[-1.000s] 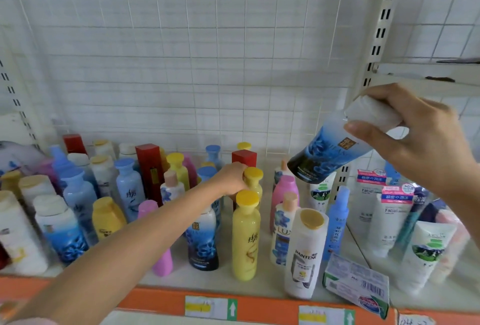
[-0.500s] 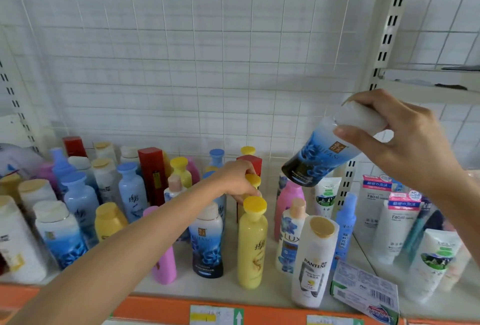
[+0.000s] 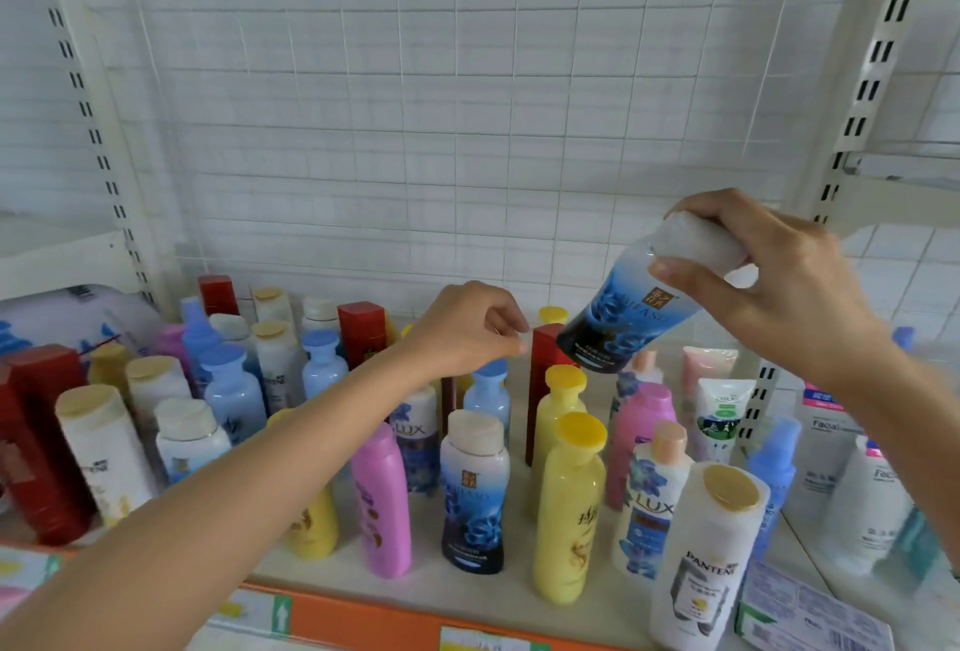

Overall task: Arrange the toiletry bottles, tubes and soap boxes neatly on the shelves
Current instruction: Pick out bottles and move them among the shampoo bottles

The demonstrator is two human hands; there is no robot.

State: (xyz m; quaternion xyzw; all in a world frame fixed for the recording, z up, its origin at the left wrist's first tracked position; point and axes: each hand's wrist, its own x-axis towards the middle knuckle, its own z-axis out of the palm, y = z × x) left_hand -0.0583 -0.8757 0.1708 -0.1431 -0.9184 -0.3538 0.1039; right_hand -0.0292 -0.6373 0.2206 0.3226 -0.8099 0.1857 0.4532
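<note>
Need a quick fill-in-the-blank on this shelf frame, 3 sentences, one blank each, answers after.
1. The right hand holds a blue-and-white bottle by its ____ cap, tilted above the shelf.
2. The left hand hovers over the bottles, beside a tall ____ box.
3. The front white bottle with a yellow cap reads ____.

Answers: white; red; Pantene

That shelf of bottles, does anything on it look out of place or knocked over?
Mostly upright, but a soap box lies flat at the front right corner, and a blue bottle is tilted in the air, held by its cap in the right hand.
</note>
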